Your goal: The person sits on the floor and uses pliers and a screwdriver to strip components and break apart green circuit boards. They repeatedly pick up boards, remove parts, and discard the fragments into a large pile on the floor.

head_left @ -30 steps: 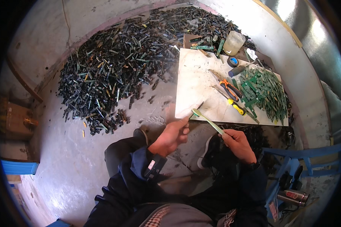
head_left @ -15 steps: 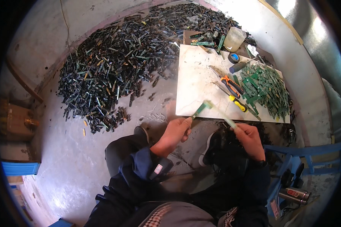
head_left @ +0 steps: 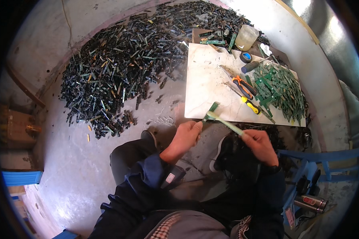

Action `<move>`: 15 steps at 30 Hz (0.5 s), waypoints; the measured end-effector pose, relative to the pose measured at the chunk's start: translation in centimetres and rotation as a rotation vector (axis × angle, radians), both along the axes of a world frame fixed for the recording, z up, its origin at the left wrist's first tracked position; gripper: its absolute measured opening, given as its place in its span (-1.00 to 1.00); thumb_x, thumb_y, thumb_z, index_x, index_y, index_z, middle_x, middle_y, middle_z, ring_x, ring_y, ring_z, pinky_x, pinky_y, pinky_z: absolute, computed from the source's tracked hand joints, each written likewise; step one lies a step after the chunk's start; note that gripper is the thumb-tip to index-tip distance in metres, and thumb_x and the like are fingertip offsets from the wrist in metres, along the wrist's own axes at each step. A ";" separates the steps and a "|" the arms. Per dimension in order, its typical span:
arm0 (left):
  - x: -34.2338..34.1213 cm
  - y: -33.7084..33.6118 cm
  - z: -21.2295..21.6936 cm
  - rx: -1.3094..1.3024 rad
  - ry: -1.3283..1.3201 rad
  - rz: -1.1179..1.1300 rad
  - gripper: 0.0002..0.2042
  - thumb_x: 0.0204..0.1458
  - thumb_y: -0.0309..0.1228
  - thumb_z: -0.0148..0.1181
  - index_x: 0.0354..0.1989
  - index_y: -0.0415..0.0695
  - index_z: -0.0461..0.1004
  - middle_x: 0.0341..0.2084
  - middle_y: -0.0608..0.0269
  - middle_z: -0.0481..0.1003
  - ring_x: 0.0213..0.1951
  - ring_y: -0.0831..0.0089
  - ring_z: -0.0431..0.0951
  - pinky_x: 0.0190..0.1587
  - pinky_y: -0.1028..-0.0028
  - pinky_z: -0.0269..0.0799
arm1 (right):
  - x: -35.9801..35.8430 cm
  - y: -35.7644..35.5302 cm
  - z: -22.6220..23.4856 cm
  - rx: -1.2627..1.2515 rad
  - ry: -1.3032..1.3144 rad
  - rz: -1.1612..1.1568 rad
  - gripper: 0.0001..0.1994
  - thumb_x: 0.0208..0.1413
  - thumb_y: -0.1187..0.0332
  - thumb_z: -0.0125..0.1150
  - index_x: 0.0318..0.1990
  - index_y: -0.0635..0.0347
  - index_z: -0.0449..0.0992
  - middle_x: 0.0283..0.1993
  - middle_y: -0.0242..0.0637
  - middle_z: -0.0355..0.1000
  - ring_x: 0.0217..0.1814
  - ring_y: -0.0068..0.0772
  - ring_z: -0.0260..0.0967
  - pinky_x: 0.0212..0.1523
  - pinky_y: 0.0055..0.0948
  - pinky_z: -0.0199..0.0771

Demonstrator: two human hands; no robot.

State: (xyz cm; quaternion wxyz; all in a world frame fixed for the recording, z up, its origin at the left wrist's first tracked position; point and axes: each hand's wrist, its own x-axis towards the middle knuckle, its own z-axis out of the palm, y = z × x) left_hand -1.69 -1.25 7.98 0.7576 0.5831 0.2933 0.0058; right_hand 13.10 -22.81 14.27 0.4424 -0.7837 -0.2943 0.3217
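Two hands busy: L hand (head_left: 186, 136) pinches a small green circuit strip (head_left: 214, 106) by its lower end, thumb on top; R hand (head_left: 261, 145) has fingers wrapped round a pale-green brush (head_left: 231, 127), head across strip approx. midway; exact contact's hard to tell. Strip's at the white board's (head_left: 202, 93) front edge, L of pliers (head_left: 244, 87), yellow-handled screwdriver (head_left: 251, 106) & heap of green strips (head_left: 282, 95). Best technique, imo: steady pinch, light short strokes lengthwise, min. bending, brush head kept off the thumb.
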 end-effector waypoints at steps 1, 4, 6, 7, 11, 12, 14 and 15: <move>0.0 0.0 -0.1 -0.001 0.004 -0.003 -0.68 0.22 -0.19 -0.04 -0.51 -0.15 0.35 -0.68 0.42 0.31 -0.67 0.68 0.24 -0.61 0.61 0.15 | -0.7 0.2 -0.3 0.009 0.001 0.035 -0.80 0.20 0.37 0.07 -0.32 0.39 0.45 -0.55 -0.53 0.20 -0.44 -0.74 0.07 -0.44 -0.61 0.15; 0.0 -0.1 -0.1 0.030 -0.004 0.008 -0.67 0.22 -0.20 -0.05 -0.50 -0.17 0.35 -0.68 0.42 0.31 -0.67 0.68 0.24 -0.62 0.61 0.15 | -0.5 0.3 0.3 0.004 -0.009 -0.007 -0.81 0.19 0.38 0.08 -0.29 0.39 0.45 -0.54 -0.56 0.20 -0.43 -0.75 0.06 -0.44 -0.61 0.14; 0.0 -0.2 0.0 0.059 0.000 0.002 -0.67 0.22 -0.20 -0.05 -0.51 -0.18 0.35 -0.68 0.41 0.31 -0.67 0.68 0.24 -0.62 0.61 0.15 | -0.3 0.0 0.0 0.008 0.037 0.050 -0.81 0.19 0.39 0.07 -0.28 0.40 0.45 -0.55 -0.55 0.20 -0.43 -0.75 0.07 -0.44 -0.60 0.15; -0.1 -0.2 0.0 0.072 0.010 -0.011 -0.67 0.21 -0.20 -0.05 -0.51 -0.18 0.35 -0.68 0.40 0.32 -0.67 0.67 0.24 -0.62 0.60 0.15 | -0.9 0.3 0.1 0.022 0.031 0.118 -0.81 0.19 0.39 0.06 -0.29 0.41 0.45 -0.55 -0.55 0.21 -0.43 -0.75 0.08 -0.43 -0.61 0.16; 0.0 0.0 -0.3 0.110 -0.033 -0.001 -0.67 0.21 -0.21 -0.05 -0.52 -0.18 0.35 -0.68 0.39 0.33 -0.67 0.67 0.26 -0.61 0.59 0.15 | -0.1 0.4 -0.5 0.046 -0.064 -0.061 -0.80 0.20 0.38 0.06 -0.28 0.40 0.46 -0.54 -0.56 0.21 -0.43 -0.74 0.08 -0.44 -0.61 0.15; 0.0 0.0 -0.5 0.103 -0.028 -0.008 -0.67 0.21 -0.21 -0.05 -0.52 -0.18 0.35 -0.68 0.39 0.33 -0.67 0.66 0.26 -0.61 0.59 0.16 | 0.1 0.2 -0.5 0.023 0.038 -0.006 -0.80 0.20 0.38 0.06 -0.29 0.39 0.47 -0.54 -0.55 0.23 -0.44 -0.74 0.09 -0.44 -0.61 0.15; 0.0 0.1 -1.0 0.091 -0.020 -0.023 -0.67 0.21 -0.21 -0.06 -0.52 -0.18 0.35 -0.68 0.39 0.33 -0.67 0.66 0.26 -0.61 0.59 0.16 | -0.8 0.3 -0.9 0.011 0.019 0.001 -0.80 0.20 0.37 0.05 -0.31 0.39 0.47 -0.55 -0.55 0.21 -0.45 -0.74 0.08 -0.45 -0.61 0.13; 0.0 0.1 -0.8 0.082 -0.024 -0.013 -0.67 0.21 -0.21 -0.06 -0.52 -0.18 0.35 -0.68 0.39 0.33 -0.67 0.66 0.26 -0.61 0.59 0.16 | -1.3 0.5 -1.0 0.007 0.014 0.005 -0.80 0.20 0.37 0.05 -0.32 0.38 0.46 -0.55 -0.55 0.20 -0.45 -0.74 0.07 -0.45 -0.61 0.12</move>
